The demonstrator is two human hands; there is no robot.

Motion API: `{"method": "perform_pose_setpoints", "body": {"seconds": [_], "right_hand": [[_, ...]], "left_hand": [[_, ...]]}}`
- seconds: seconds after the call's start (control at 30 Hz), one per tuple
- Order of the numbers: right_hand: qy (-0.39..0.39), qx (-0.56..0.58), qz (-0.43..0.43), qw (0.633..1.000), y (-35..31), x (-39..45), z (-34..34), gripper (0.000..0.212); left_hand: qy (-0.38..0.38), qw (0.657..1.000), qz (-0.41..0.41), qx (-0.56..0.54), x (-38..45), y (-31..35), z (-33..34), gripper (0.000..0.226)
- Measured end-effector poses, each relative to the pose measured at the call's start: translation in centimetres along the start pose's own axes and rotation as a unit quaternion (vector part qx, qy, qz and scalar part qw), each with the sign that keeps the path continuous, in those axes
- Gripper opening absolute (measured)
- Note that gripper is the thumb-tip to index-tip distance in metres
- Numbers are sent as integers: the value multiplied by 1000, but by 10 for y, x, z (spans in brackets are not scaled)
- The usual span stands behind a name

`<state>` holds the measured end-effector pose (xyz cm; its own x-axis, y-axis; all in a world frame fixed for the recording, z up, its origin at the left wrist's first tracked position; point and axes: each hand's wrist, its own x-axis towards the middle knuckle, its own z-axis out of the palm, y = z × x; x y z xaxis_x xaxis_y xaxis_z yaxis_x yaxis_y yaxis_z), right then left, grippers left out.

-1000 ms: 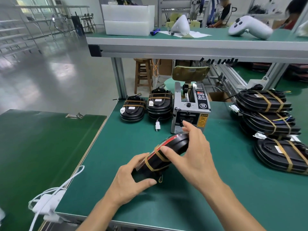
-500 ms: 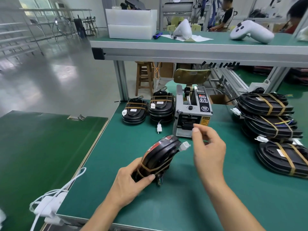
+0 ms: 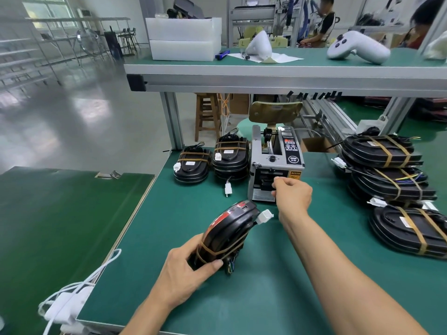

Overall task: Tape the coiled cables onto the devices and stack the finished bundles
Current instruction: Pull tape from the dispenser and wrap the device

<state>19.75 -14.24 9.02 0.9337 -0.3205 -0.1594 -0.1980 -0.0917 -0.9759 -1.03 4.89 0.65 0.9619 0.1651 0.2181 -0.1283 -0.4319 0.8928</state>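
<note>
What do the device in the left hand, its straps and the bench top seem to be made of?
Device: probably hard black plastic, glossy, since it catches highlights along its moulded edge. Its straps: likely thin brownish adhesive tape, lying flat and tight round the body. Bench top: seemingly a green matte mat, rubbery-looking, with a pale edge strip; its exact material is unclear.

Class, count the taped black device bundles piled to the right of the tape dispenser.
3: top bundle, middle bundle, front bundle lowest and nearest. More may hide beneath or behind them.
</note>
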Motion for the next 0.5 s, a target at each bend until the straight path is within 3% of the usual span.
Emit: {"method": "perform_pose_setpoints", "body": {"seconds": [0.17,0.5], "right_hand": [[22,47,60,997,-5,4,10,14],[47,97,107,988,-4,15,22,16]], "left_hand": [[0,1000,4,-1,0,2,0,48],[-2,1000,12,9,1,-3,0,50]]}}
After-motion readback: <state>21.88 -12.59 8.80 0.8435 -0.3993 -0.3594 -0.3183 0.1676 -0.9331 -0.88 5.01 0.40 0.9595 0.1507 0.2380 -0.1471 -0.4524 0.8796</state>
